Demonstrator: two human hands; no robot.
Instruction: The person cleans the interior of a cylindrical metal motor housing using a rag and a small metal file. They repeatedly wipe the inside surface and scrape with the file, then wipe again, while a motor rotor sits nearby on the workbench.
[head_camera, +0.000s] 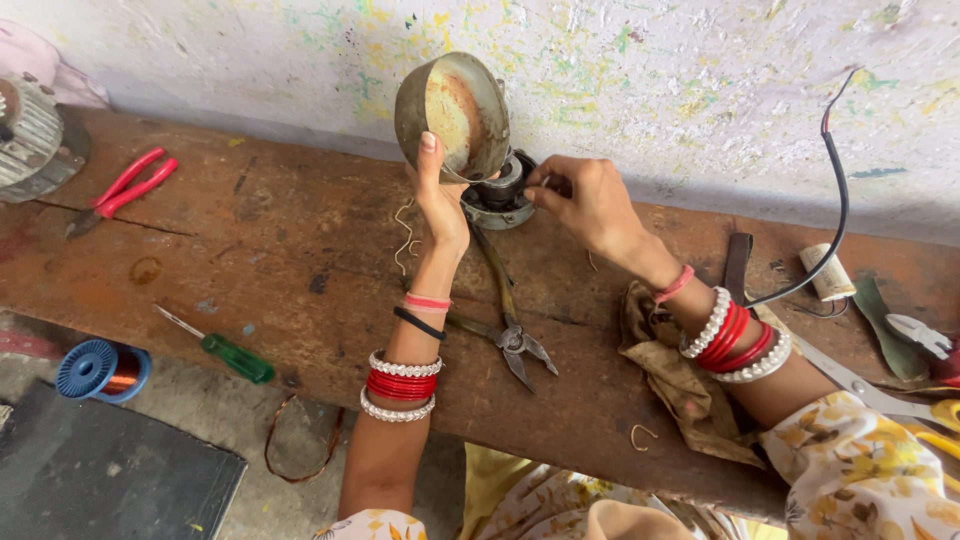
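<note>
Landmark: motor housing (497, 195) on wooden bench (300, 260), at the wall. Far left of it, red-handled pliers (125, 188); lower left, green screwdriver (225, 352). Left hand (440, 195) grips the domed metal cover (455, 115), tilted just above the housing. Right hand (585, 200), fingers pinched closed at the housing's right rim; what they pinch cannot be told.

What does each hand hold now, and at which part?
The left hand grips the metal bowl at its lower rim. The right hand pinches something small beside the round motor part; what exactly cannot be told.
</note>
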